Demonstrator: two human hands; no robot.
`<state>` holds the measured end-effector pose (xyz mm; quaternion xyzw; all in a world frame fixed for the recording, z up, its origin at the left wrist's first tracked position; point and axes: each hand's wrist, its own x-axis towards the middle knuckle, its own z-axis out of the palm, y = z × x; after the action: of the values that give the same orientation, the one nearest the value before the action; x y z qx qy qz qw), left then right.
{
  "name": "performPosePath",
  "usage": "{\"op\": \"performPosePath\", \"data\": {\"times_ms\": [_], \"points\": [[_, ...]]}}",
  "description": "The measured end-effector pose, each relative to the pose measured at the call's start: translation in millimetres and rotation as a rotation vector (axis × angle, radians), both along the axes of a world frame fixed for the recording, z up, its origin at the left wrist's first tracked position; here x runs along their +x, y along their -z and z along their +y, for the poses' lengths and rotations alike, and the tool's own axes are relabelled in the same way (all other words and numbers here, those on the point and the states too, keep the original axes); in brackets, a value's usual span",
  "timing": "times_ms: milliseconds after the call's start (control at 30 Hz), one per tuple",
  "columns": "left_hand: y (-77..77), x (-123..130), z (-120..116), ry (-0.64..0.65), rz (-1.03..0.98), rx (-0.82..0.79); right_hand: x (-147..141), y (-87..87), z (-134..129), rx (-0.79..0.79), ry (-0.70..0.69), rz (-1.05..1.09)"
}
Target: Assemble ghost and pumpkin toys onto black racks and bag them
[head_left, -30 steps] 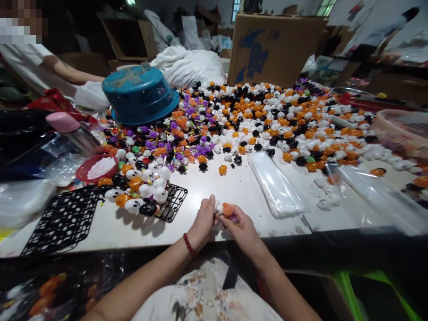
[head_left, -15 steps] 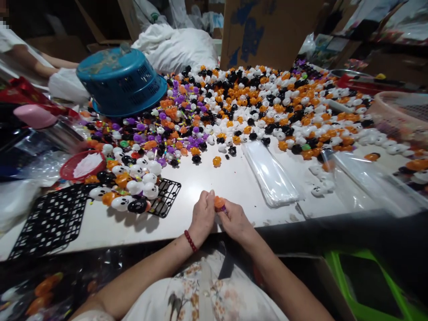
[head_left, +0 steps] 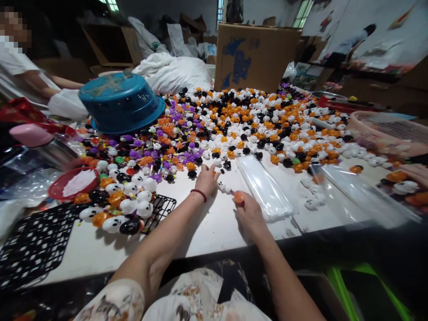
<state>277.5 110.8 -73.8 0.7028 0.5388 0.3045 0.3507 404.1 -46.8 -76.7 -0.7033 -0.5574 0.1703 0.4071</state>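
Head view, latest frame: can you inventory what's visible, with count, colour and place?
Table: one, white, centre
Small figures: uncountable; orange, white, black, purple; heaped on table
Upturned basin: one, blue, left rear
Large box: one, brown, behind heap
Bundle: one, white, left of box
Bottle: one, silver, pink cap, left
Dish: one, red, left, white contents
Lattice: at least one, black, front left
Plastic packet: one, clear, right of centre
Basket: one, pink, right
Person: one, white top, left rear
Co-worker's hand: one, right edge
Orange piece: one, orange, low centre
Background clutter: uncountable
Bracelet: one, red, left wrist
Left hand: one, near heap's front; grip unclear
Right hand: one, low centre, holding orange piece
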Motion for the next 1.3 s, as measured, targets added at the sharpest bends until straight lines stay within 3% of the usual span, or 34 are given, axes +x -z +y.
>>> {"op": "performPosePath", "data": {"times_ms": [100, 233, 433, 500, 633, 800, 1033, 1167, 1300], "points": [[3.3, -1.0, 7.1, -0.003, -0.061, -0.118, -6.4, -7.1, -8.8, -0.144, -0.027, 0.229], [5.9, -18.0, -20.6, -0.019, -0.218, -0.295, -15.8, -7.0, -18.4, -0.151, -0.145, 0.380], [-7.8, -52.8, -81.5, -0.016, -0.790, -0.615, -36.1, -8.7, -21.1, 0.034, -0.218, 0.236], [-13.7, -61.0, -92.9, -0.051, -0.867, -0.650, -42.6, -12.0, -21.8, 0.062, -0.246, 0.163], [-18.3, -69.1, -102.8, -0.071, -0.841, -0.575, -50.7, -20.3, -26.0, 0.068, -0.278, 0.082], [-12.8, -67.8, -109.1, -0.064, -0.687, -0.432, -52.1, -28.1, -33.5, 0.062, -0.270, -0.038], [-13.0, -66.2, -117.0, 0.021, -0.503, -0.314, -52.8, -23.0, -39.2, 0.015, -0.234, -0.229], [-11.3, -66.8, -120.6, -0.024, -0.370, -0.254, -54.1, -25.1, -38.5, -0.024, -0.254, -0.191], [-11.0, -65.4, -123.0, -0.029, -0.265, -0.202, -54.1, -30.2, -36.8, -0.057, -0.265, 0.035]]}}
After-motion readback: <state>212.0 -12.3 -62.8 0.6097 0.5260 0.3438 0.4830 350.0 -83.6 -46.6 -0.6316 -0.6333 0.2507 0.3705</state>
